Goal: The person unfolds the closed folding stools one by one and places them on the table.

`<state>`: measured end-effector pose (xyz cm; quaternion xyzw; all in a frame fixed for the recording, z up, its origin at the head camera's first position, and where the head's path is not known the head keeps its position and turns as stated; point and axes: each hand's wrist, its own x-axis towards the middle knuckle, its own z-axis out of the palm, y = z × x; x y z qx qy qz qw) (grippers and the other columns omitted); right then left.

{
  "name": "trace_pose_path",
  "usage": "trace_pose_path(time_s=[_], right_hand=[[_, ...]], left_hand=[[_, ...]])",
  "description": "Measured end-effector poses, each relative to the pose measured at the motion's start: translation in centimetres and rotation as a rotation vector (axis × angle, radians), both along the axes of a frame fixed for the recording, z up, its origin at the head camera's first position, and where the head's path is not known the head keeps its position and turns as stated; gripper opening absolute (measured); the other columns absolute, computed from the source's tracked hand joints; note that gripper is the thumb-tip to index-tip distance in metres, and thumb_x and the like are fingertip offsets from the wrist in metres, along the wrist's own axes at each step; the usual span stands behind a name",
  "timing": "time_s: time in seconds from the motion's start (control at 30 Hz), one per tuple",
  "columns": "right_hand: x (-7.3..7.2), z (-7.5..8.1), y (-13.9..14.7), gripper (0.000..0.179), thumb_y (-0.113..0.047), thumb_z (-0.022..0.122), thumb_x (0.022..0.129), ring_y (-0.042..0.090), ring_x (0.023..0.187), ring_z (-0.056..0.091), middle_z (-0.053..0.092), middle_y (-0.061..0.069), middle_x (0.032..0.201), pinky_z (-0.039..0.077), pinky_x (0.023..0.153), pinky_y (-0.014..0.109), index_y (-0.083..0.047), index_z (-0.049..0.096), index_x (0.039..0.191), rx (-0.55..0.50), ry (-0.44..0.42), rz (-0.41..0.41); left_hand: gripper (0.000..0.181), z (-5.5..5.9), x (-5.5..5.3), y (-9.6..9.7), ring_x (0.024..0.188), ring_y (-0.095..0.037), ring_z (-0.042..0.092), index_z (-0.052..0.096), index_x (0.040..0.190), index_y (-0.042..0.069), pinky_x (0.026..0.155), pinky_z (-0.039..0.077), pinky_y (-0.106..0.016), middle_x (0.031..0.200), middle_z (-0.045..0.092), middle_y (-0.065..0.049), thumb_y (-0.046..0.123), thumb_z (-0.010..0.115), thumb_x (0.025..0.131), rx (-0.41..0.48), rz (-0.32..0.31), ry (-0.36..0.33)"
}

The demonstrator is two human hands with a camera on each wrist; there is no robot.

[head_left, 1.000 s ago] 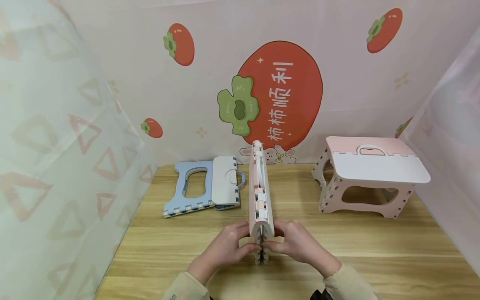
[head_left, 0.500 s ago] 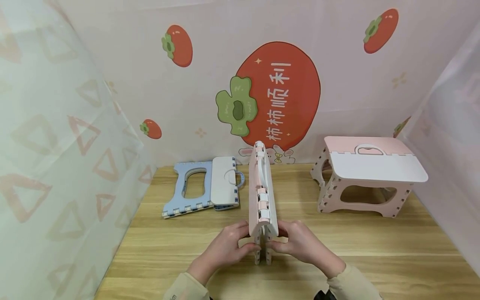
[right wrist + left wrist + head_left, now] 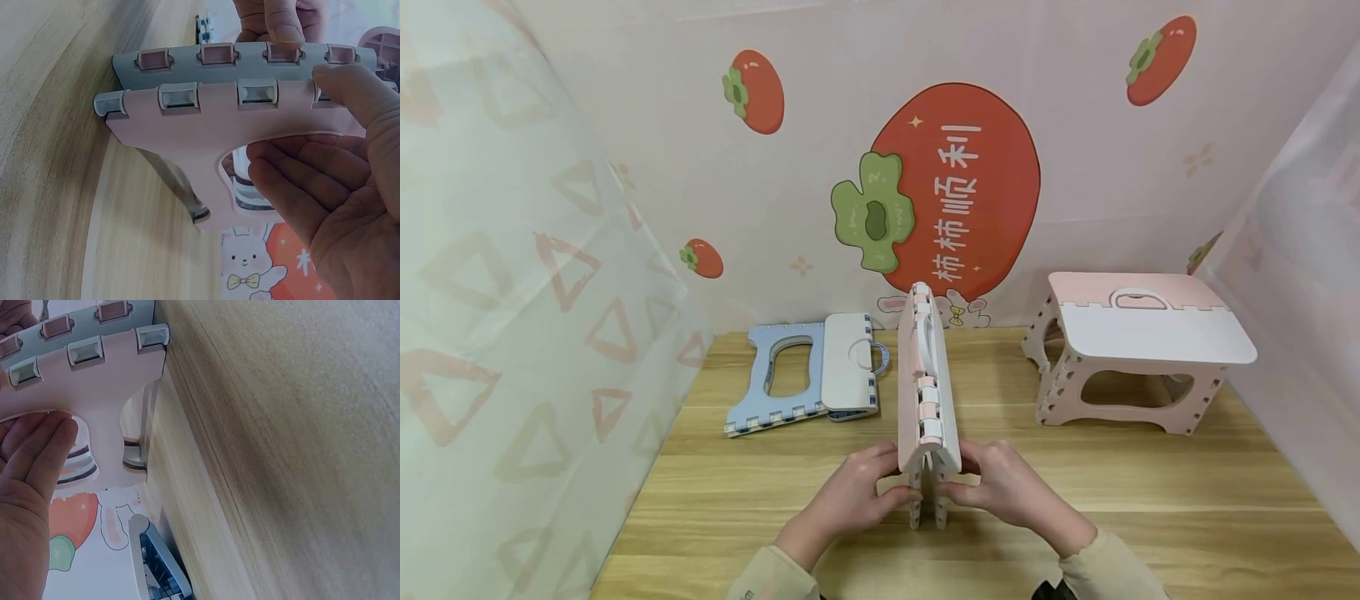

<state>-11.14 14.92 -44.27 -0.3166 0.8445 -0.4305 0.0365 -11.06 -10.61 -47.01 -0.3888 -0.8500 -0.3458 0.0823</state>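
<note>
A pink and white folding stool (image 3: 908,400) stands on its legs in the middle of the table, its halves folded nearly together and the hinge on top. On its left side my left hand (image 3: 859,490) grips a leg panel, thumb on the near edge. My right hand (image 3: 1003,492) holds the opposite panel the same way. A narrow gap parts the two legs. In the right wrist view, fingers reach into the cutout of the pink leg panel (image 3: 187,140), while the thumb presses its hinged edge. The left wrist view has fingers at the other panel's cutout (image 3: 103,394).
A blue and white folding stool (image 3: 850,367) lies folded flat at the back left of the wooden table (image 3: 715,517). At the back right stands an unfolded pink and white stool (image 3: 1157,333). Patterned cloth (image 3: 820,208) hangs behind and along both sides.
My right hand has moved slightly right with its leg panel. The gap between the legs is wider, and the two halves of the top have spread a little. The left hand stays put.
</note>
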Motion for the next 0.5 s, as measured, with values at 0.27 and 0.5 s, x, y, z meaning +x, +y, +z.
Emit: trace_pose_path(time_s=[0.27,0.5], right_hand=[[-0.11,-0.01,0.11,0.034,-0.017,0.081,0.088,0.018,0.099,0.074,0.077,0.007,0.11,0.063,0.083,0.032,-0.007,0.069,0.119,-0.006,0.005,0.011],[-0.05,0.16,0.21,0.034,-0.017,0.08,0.088,0.019,0.1,0.074,0.077,0.007,0.11,0.063,0.083,0.036,-0.008,0.069,0.12,-0.007,-0.004,0.011]], left_hand=[[0.034,-0.07,-0.06,-0.06,0.1,-0.015,0.072,0.071,0.119,0.008,0.088,0.057,-0.017,0.113,0.071,-0.004,0.023,0.08,0.09,0.005,-0.005,0.026],[0.036,-0.11,-0.06,-0.05,0.1,-0.015,0.072,0.071,0.119,0.007,0.089,0.057,-0.017,0.113,0.071,-0.004,0.024,0.081,0.089,0.005,-0.008,0.048]])
